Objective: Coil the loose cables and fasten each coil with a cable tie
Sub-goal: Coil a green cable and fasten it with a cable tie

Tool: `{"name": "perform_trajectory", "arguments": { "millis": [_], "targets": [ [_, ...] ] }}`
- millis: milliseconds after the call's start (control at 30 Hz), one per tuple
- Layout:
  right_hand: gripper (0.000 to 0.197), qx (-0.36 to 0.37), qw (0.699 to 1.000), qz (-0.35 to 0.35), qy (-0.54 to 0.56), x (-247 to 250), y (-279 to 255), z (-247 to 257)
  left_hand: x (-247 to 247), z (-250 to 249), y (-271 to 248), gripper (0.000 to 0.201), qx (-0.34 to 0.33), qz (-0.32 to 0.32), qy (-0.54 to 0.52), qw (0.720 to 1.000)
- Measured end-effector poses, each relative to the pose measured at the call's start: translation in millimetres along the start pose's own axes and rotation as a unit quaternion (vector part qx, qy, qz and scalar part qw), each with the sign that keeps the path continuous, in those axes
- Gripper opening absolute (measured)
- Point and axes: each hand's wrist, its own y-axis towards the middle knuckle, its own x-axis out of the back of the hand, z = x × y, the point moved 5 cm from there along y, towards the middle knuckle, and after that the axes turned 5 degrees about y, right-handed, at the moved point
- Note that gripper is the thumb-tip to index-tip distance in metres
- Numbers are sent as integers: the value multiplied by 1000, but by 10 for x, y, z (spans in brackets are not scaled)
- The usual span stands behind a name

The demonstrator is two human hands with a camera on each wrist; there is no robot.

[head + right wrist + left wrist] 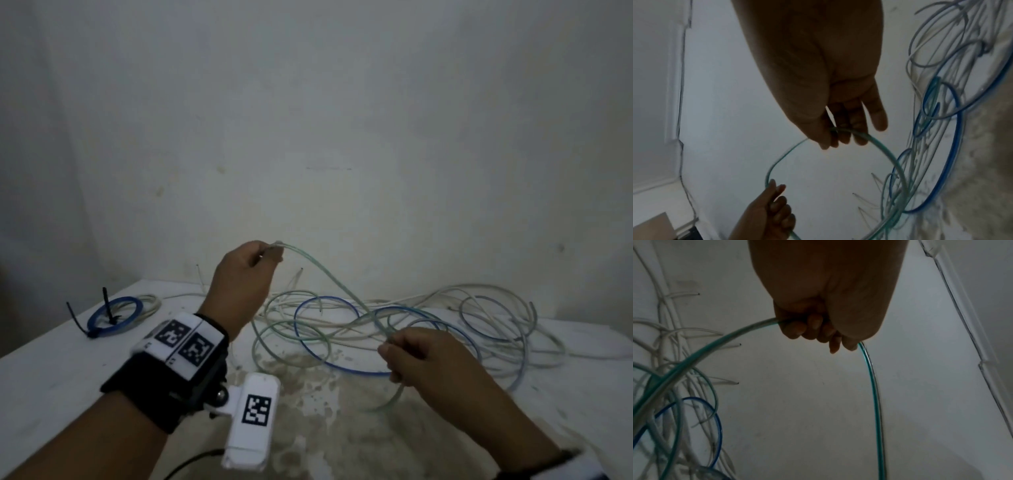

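Note:
A thin green cable stretches in the air between my two hands above the table. My left hand is raised and grips the cable near its end, fingers curled round it. My right hand is lower and nearer, pinching the same cable between thumb and fingers; the cable's slack curves down below that hand. Behind and to the right lies a tangle of loose cables, white, blue and green, spread over the white table.
At the table's far left lies a coiled blue cable fastened with black cable ties, with a white coil beside it. A bare wall stands right behind the table. The tabletop's near middle is stained.

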Motion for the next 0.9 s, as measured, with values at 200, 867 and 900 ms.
{"name": "perform_trajectory", "arguments": {
  "millis": [200, 867, 900],
  "targets": [
    [21, -104, 989, 100, 10, -70, -167, -93, 72, -142, -47, 21, -46, 30, -5, 999],
    [23, 30, 989, -120, -77, 48, -99, -38, -306, -97, -506, 24, -160, 176, 77, 968],
    [22, 12, 993, -110, -43, 55, -96, -50, -330, -75, -520, 20, -142, 195, 47, 969]
  ]
}}
